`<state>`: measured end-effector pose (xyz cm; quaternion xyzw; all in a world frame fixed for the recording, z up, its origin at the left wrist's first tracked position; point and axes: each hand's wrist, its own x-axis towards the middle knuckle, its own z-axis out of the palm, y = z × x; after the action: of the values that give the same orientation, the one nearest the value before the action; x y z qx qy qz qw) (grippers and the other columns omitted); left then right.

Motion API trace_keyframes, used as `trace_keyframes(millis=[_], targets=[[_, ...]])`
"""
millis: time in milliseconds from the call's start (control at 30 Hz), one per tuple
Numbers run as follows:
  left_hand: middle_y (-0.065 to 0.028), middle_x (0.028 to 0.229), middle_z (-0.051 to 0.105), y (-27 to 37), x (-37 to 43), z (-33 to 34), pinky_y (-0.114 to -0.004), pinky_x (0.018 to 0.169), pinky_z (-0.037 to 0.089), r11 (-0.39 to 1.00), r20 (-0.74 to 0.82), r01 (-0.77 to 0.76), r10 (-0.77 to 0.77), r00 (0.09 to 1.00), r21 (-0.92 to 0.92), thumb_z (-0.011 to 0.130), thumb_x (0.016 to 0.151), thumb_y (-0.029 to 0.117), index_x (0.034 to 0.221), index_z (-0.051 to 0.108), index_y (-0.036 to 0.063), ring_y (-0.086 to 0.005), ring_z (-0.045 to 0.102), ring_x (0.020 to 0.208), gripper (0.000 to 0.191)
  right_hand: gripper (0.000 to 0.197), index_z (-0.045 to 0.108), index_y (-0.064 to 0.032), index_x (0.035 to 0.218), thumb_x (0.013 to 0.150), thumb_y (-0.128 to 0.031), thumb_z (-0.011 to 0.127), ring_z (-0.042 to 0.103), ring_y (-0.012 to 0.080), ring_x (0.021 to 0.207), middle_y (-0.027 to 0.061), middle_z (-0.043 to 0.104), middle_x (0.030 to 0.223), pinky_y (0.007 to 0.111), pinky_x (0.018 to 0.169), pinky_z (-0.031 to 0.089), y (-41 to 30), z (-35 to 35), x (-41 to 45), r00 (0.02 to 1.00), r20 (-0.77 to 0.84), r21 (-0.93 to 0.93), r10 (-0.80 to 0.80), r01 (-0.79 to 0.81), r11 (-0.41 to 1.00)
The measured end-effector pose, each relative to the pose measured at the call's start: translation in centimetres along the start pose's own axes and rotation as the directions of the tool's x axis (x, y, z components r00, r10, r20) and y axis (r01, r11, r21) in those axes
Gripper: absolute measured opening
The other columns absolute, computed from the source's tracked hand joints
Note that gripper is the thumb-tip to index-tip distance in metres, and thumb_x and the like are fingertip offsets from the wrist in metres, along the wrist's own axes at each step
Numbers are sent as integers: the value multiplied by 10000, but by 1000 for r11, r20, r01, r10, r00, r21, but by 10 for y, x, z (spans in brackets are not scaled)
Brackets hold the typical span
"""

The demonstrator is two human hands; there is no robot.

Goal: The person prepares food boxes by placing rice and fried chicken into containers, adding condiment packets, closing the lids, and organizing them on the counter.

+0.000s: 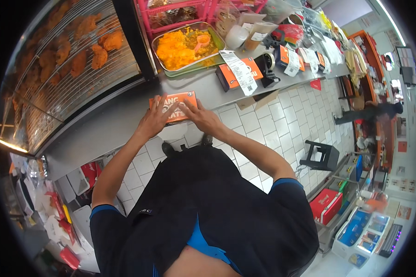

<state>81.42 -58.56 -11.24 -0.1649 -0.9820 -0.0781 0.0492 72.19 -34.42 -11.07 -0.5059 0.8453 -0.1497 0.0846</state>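
Note:
An orange printed cardboard food box (176, 97) sits at the edge of the metal counter (100, 138), right in front of me. My left hand (153, 119) lies over its left side, fingers spread on the lid. From the right, my right hand (204, 120) holds the side and top edge. Both thumbs reach toward the middle of the lid, which looks closed; its contents are hidden. Behind it, a tray of yellow crumbly food (175, 50) holds an orange scoop (202, 41). To the right, another orange box (225, 77) has a printed receipt (242, 74) across it.
A lit display case with fried chicken pieces (99, 57) stands left. Farther along the counter are a tape dispenser (269, 79), more boxes with receipts (282, 57) and pink baskets (146, 20). A black stool (327, 157) is on the tiled floor; another person (371, 112) stands far right.

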Motion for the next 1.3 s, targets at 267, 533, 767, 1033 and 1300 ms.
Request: trace_keyframes(millis=[267,533,767,1033,1300], targets=[[-279,1484,323,41,16,-21,-597,1126,238,992,-119,75,-87,989,-104,758,682,620,1511,398,242,-476,312,1350,979,749,247,-136,1565,935,-325,605,188,341,1493,127,239,1615,446,1197,239,10,23,-26,973,-230,368,3,84,926],[-268,1375,400,77,53,6,-619,1089,286,943,-254,332,-321,912,1,664,788,640,1495,428,237,-519,411,1230,847,374,528,-63,1316,968,-189,581,597,302,1186,141,674,1168,411,1001,451,72,-59,-87,607,-352,692,713,-344,635],[-268,1428,371,108,90,14,-639,1098,281,903,-230,429,-412,882,32,719,773,554,1506,410,275,-519,372,1304,843,311,623,-55,1166,959,-283,584,633,281,974,119,700,959,398,842,497,280,-100,-162,-47,-790,518,612,-585,624],[-281,1438,382,123,118,25,-599,1110,298,842,-200,536,-516,833,59,766,745,457,1509,412,273,-502,383,1304,862,481,712,-52,1022,917,-507,596,677,288,797,154,701,880,410,760,537,356,-99,-132,354,52,789,934,-588,179],[-262,1407,391,130,127,13,-545,1094,321,876,-251,481,-470,846,-17,801,724,433,1501,422,262,-477,371,1294,881,338,701,-87,1073,978,-378,559,641,121,837,24,691,945,306,618,546,349,-91,-163,285,53,925,957,-375,60]])
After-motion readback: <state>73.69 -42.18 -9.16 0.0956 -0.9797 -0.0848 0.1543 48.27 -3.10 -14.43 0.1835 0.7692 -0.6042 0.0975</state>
